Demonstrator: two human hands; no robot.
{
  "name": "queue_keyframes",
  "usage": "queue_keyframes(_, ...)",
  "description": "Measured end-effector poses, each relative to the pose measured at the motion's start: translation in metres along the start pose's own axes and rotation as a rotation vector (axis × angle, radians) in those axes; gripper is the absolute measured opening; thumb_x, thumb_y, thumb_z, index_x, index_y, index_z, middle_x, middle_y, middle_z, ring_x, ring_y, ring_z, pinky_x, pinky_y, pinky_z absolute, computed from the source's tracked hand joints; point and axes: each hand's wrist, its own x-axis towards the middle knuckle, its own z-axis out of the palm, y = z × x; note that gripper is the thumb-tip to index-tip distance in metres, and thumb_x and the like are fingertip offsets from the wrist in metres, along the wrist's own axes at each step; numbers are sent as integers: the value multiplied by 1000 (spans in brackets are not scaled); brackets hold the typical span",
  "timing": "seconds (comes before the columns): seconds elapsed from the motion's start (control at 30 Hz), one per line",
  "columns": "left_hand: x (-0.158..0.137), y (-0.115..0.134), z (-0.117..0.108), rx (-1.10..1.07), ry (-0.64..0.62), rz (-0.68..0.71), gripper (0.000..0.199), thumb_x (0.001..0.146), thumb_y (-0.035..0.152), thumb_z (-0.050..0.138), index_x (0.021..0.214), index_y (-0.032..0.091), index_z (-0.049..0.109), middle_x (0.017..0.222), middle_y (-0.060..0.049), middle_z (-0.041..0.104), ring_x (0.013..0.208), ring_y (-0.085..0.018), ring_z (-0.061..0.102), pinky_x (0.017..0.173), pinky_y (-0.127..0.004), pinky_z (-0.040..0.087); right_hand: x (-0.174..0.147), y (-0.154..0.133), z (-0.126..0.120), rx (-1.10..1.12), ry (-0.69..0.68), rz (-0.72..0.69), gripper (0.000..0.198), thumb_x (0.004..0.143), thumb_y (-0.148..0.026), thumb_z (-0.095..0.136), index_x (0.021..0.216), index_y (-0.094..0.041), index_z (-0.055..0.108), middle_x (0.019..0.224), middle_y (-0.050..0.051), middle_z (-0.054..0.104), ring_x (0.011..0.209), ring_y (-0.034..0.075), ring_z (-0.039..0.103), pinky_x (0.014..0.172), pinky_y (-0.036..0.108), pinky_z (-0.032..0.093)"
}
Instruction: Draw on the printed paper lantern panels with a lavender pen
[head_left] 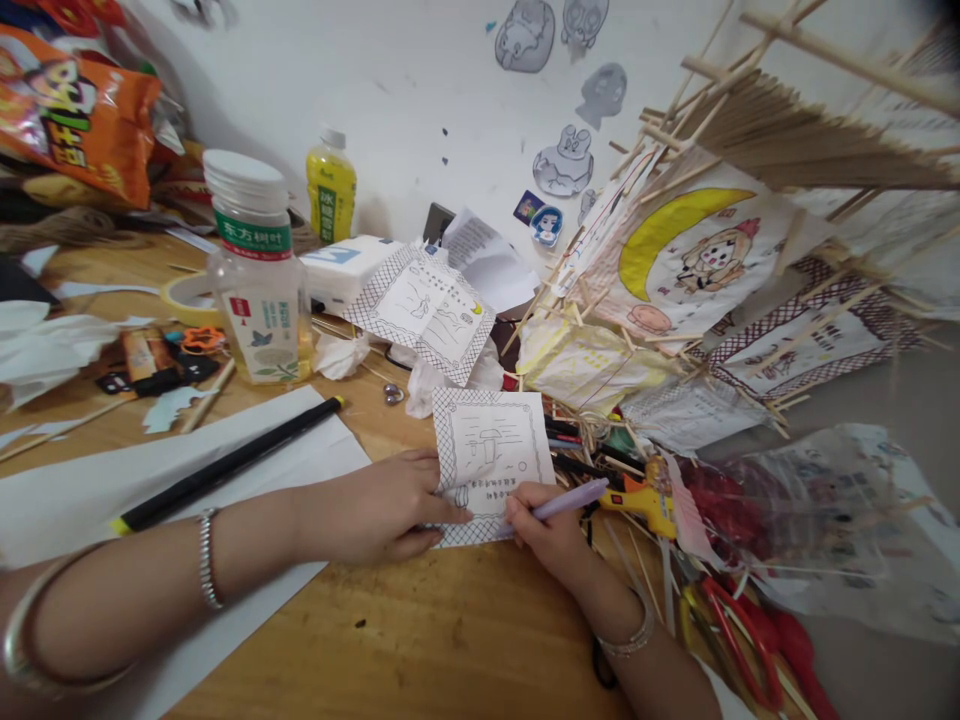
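A small sheet of paper (pixel 529 425) with a crosshatched border, a line drawing and handwritten characters lies on the wooden table (pixel 405 650). My left hand (pixel 382 505) rests on its left edge, fingers stretched out and flat. In my right hand (pixel 551 530) is a purple pen (pixel 574 498), its tip hidden behind my fingers at the lower right of the paper. A larger white sheet (pixel 330 440) lies under my left forearm, and a black marker (pixel 232 465) with yellow ends is on it.
A tea bottle (pixel 259 290) and a yellow drink bottle (pixel 332 190) stand behind. Another drawn sheet (pixel 427 310) leans at the back. On the right are a stick-frame lantern (pixel 675 250), a yellow glue gun (pixel 649 505) and red-handled scissors (pixel 742 640). An orange snack bag (pixel 97 130) sits at the far left.
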Motion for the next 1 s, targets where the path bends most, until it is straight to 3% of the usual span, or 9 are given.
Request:
queue_keyframes(0.2, 0, 0, 0, -6, 14, 13, 42, 82, 17, 57, 123, 26, 60, 118, -11, 65, 109, -30, 59, 92, -44, 47, -1, 2, 0, -5, 21, 24, 35, 81, -28, 46, 48, -22, 37, 45, -4, 41, 44, 11, 43, 45, 23, 32)
queue_keyframes(0.43, 0, 2, -4, -41, 5, 75, 39, 85, 16, 56, 117, 36, 63, 117, -6, 64, 109, -26, 57, 99, -43, 40, -2, 2, 0, 28, 7, 29, 34, 83, -28, 46, 50, -22, 40, 45, -5, 41, 43, 11, 43, 44, 23, 32)
queue_keyframes(1.0, 0, 2, -4, -83, -15, 53, 41, 86, 18, 53, 121, 38, 61, 109, -5, 67, 100, -26, 60, 97, -43, 40, 0, -4, -1, -88, -26, -56, 38, 82, -26, 44, 47, -22, 30, 46, -5, 33, 45, 11, 37, 46, 24, 28)
